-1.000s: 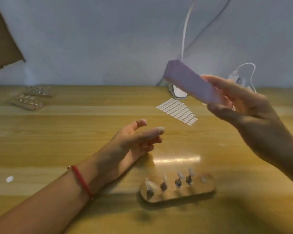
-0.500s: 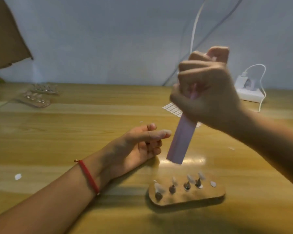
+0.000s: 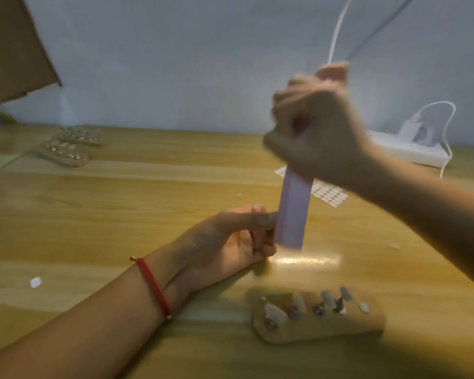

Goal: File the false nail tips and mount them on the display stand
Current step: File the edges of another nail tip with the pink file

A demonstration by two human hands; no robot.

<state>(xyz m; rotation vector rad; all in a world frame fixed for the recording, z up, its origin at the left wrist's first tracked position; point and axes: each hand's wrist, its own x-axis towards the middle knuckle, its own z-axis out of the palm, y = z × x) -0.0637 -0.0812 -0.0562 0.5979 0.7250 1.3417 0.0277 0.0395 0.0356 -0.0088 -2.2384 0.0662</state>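
Warm dim light; glare on table (image 3: 307,260); right hand (image 3: 316,129) motion-blurred.

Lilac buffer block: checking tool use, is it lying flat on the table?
No, the right hand grips the lilac rectangular buffer block upright, lower end beside the left hand.

table (image 3: 148,214): wood grain is seen under a glossy, light-reflecting finish
file block (image 3: 293,214): a matt lilac surface is shown
stand (image 3: 326,328): a matt wooden base is fitted with shiny metal pegs
nail tips (image 3: 275,313): pale, translucent plastic is suggested
power strip (image 3: 411,151): smooth white plastic
bracelet (image 3: 153,285): red cord
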